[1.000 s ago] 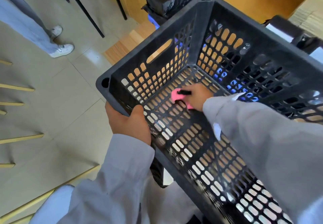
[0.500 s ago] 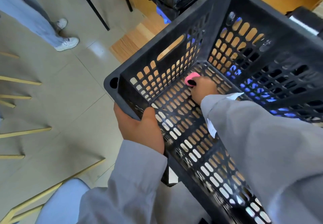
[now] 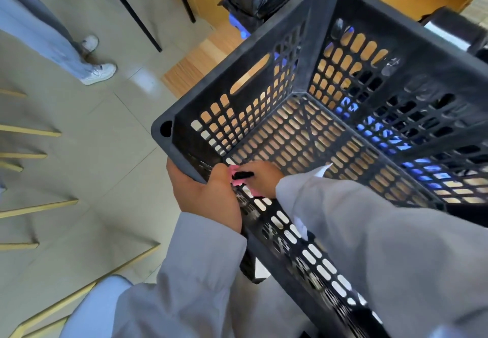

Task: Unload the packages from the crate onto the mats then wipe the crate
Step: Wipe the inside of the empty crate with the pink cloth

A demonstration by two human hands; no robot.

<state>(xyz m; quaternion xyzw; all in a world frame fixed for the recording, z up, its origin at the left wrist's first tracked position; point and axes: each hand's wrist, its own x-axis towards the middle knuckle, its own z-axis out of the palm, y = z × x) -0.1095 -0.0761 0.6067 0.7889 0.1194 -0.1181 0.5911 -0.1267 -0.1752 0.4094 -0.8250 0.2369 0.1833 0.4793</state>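
1. Left hand [image 3: 208,200] grips the crate [image 3: 433,55] rim at its near corner.
2. Right hand [image 3: 261,176] holds a pink cloth [image 3: 233,172] in that corner, just beside the left thumb.
3. Unwiped floor stretches away from the right hand, toward the far wall.

Bright, even daylight, glare patch on the floor tiles [image 3: 144,81] (wide-angle bending at edges), slight motion blur.
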